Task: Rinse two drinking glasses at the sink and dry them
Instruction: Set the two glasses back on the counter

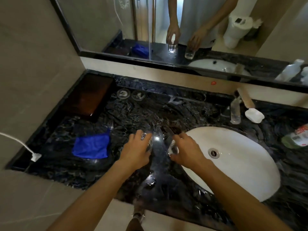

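My left hand (135, 150) grips a clear patterned drinking glass (146, 139) from above on the dark marble counter, left of the sink. My right hand (186, 150) grips a second clear glass (172, 148) from above at the sink's left rim. The mirror shows both glasses upright, each held at its top. The white oval sink (233, 162) lies to the right, its drain (213, 153) in the middle. A blue cloth (91, 145) lies flat on the counter, left of my left hand. The faucet (235, 109) stands behind the sink.
A dark red tray (86, 95) sits in the back left corner, with two glass coasters (130, 94) beside it. A white soap dish (254, 115) and a plastic bottle (295, 139) lie right of the faucet. A white charger (35, 156) rests at the counter's left edge.
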